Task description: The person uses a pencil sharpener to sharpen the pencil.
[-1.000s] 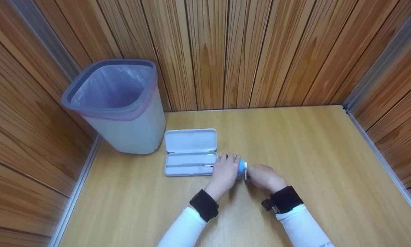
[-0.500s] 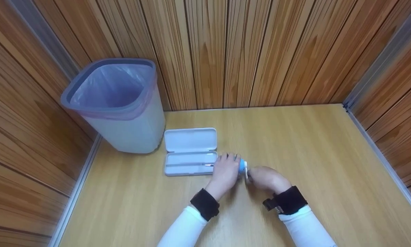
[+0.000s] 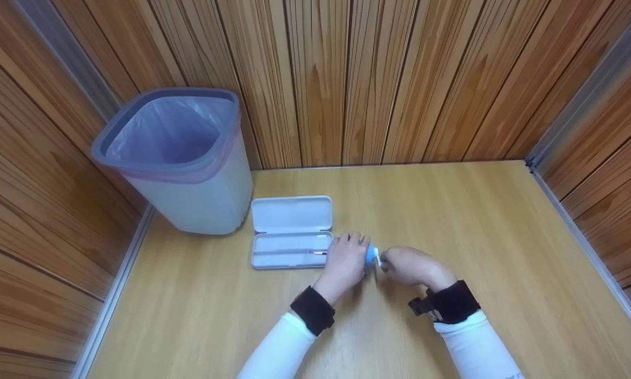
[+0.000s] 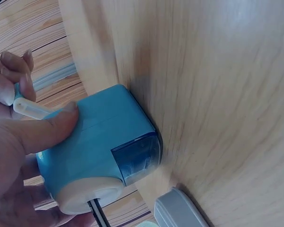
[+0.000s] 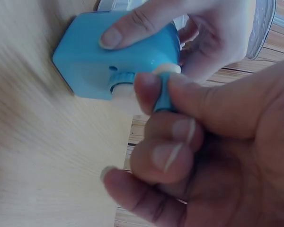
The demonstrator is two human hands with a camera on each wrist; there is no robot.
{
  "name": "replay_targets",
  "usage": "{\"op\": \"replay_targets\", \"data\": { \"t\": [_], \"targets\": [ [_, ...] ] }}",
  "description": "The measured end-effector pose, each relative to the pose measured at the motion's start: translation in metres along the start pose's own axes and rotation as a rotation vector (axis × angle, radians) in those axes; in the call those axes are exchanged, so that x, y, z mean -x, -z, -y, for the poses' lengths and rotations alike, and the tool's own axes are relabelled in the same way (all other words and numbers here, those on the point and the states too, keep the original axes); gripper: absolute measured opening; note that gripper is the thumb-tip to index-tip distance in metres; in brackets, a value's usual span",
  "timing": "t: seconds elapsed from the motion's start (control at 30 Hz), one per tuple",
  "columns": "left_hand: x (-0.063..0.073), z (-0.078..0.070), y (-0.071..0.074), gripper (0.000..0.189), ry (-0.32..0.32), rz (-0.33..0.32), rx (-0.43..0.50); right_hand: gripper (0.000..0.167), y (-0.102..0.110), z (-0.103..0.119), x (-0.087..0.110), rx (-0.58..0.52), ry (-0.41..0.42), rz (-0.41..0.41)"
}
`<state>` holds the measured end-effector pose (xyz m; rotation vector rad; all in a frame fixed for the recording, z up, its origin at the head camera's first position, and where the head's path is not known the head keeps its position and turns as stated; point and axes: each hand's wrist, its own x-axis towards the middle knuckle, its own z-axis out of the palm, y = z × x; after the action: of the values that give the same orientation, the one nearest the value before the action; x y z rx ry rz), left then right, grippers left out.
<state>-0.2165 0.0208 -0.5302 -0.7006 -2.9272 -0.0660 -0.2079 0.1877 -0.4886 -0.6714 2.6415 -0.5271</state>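
Observation:
My left hand (image 3: 347, 260) grips a blue hand-crank pencil sharpener (image 4: 94, 137), its thumb lying along the casing in the left wrist view. A dark pencil (image 4: 98, 212) sticks into the round cream front of the sharpener. On the sharpener's far end is a cream crank arm (image 4: 32, 109) with a blue knob (image 5: 164, 97). Thumb and index finger of my right hand (image 3: 409, 265) pinch that knob, and the other fingers curl below it. In the head view my left hand hides most of the sharpener. A translucent dark blue shavings drawer (image 4: 139, 158) shows low on the casing.
An open light grey pencil case (image 3: 292, 215) lies on the wooden table (image 3: 452, 210), left of my left hand. Farther left stands a waste bin (image 3: 204, 205) with a liner. Wood-plank walls (image 3: 320, 79) enclose the table at the back and both sides.
My right hand and wrist have shifted slightly right and away from me while the crank arm changes its angle. The left hand and sharpener stay nearly in place.

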Motion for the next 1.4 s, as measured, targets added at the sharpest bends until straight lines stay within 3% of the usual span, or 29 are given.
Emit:
{"op": "replay_targets", "data": {
  "t": [0.17, 0.53, 0.83, 1.1, 1.4],
  "targets": [
    [0.001, 0.002, -0.001, 0.049, -0.038, -0.049, 0.007, 0.008, 0.005, -0.004, -0.001, 0.039, 0.06, -0.059],
    [0.002, 0.005, -0.002, 0.05, -0.041, -0.033, 0.063, 0.01, 0.002, -0.01, -0.007, 0.039, 0.065, -0.164],
    [0.0, 0.003, -0.001, 0.051, -0.034, -0.001, 0.069, 0.012, 0.005, -0.012, -0.009, 0.019, 0.01, -0.18],
    [0.002, 0.003, -0.004, 0.046, -0.047, -0.047, 0.033, 0.012, 0.002, -0.015, -0.013, 0.04, 0.018, -0.227],
    [0.002, 0.003, -0.005, 0.046, -0.041, -0.011, 0.04, 0.023, 0.002, -0.017, -0.015, -0.017, -0.05, -0.225]
  ]
}}
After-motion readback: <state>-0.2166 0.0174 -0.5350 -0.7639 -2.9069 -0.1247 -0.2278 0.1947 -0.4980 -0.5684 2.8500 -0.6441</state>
